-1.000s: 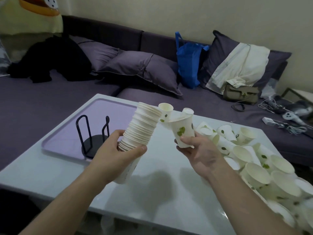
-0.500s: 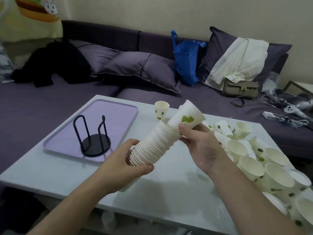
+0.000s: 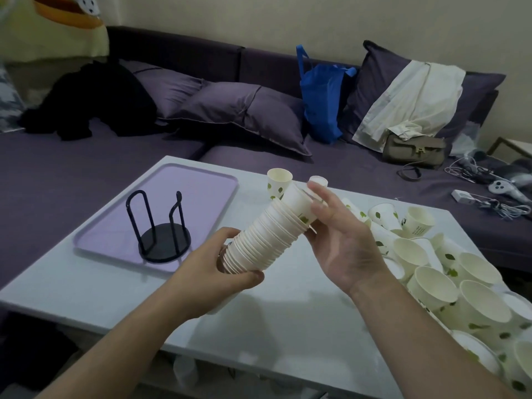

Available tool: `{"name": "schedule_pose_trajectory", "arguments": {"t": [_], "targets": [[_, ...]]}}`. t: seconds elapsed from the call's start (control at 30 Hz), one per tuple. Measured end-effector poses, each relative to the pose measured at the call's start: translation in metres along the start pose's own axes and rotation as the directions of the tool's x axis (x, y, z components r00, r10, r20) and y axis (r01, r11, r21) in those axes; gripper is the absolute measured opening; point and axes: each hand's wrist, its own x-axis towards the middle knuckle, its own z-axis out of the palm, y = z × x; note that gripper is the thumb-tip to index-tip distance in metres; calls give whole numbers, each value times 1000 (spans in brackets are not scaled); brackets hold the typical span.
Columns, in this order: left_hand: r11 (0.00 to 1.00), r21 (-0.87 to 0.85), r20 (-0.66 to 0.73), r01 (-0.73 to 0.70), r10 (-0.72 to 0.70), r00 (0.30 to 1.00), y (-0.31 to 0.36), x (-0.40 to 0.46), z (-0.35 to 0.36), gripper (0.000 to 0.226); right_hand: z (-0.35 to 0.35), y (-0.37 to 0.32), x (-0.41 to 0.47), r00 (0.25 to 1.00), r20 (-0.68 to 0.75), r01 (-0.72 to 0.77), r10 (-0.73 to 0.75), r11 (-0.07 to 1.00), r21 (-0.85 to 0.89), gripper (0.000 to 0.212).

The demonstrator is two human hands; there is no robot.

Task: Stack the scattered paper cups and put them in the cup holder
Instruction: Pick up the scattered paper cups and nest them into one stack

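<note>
Since half a second ago, right hand (image 3: 342, 240) fingers have straightened, palm against top of the tilted white paper cup stack (image 3: 270, 237); left hand (image 3: 213, 272) grips its lower end. Black wire cup holder (image 3: 161, 226) stands empty on lilac tray (image 3: 218, 185); loose leaf-print cups (image 3: 449, 280) piled right.

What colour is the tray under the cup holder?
Pale lilac tray, seen in the head view; the wire cup holder on it is black.

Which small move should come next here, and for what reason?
Probably the right hand should reach for another of the loose cups piled on the table's right side. The left hand already grips the stack, many cups remain scattered, and the cup holder holds none.
</note>
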Motion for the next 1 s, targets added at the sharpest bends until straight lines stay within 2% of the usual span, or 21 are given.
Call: {"name": "schedule_pose_trajectory", "arguments": {"t": [0.1,0.23,0.47,0.57,0.63,0.7,0.8,0.93,1.0], "targets": [[1000,6,-4,-4,4,1000,-1,0,-1,64,2,-2,1,996,-79,18,-29,991,-134,58],[1000,10,6,-6,6,1000,-2,-1,-1,64,4,9,1,996,-73,31,-58,943,-332,30],[999,12,8,31,-31,999,-5,-1,-2,68,12,22,1,1000,-8,14,-18,918,-397,32],[995,-62,-16,82,-83,996,-6,2,-5,64,8,15,17,992,-117,0,-43,938,-347,34],[986,-126,-41,110,-116,992,-7,4,-8,59,2,17,38,973,-219,-31,-75,896,-444,25],[977,-177,-65,121,-135,989,-9,6,-10,56,-2,26,63,959,-265,-92,-103,770,-632,25],[960,-254,-91,117,-144,985,-11,9,-12,52,-1,39,103,968,-227,-149,-108,480,-865,62],[944,-313,-136,109,-158,978,-13,16,-16,51,8,47,151,991,-105,-95,-86,113,-989,80],[935,-337,-152,109,-168,974,-15,20,-18,51,9,47,172,993,-107,-107,-56,1,-994,90]]}}
